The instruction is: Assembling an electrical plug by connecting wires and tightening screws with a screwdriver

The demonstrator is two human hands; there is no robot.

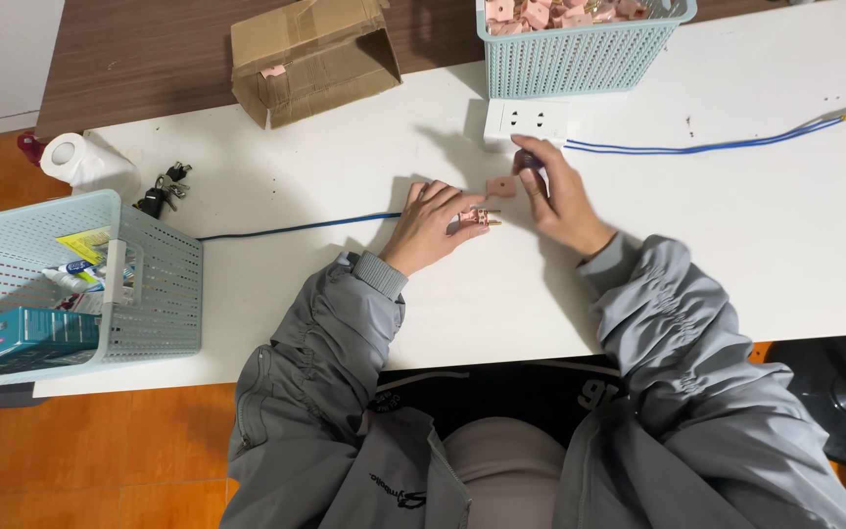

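Left hand (430, 223): flat-ish on the white table (736, 245), fingers curled over a small pink plug part (479, 216) w/ metal prongs poking out at 3 o'clock; pinning it down, fingertips on it
Right hand (560, 196): just at 2 o'clock of the left, fingers pinched round a small dark thing (528, 160), can't tell what it is
Pink cover piece (503, 185): flat on the table btwn the two hands, at 9 o'clock of the right thumb, touching or nearly, can't tell
White socket block (527, 121): at 12 o'clock of the hands, blue cable (717, 147) running off toward 3 o'clock
Far basket (580, 59): pale blue, 12 o'clock edge, loaded w/ more pink parts
Near basket (149, 294): pale blue, way out at 9 o'clock, boxes and tubes inside
Cardboard box (310, 57): open, on its side, at 11 o'clock
Tissue roll (80, 162) + keys (164, 188): 10 o'clock corner, side by side
Sleeves: grey jacket, both forearms on the table
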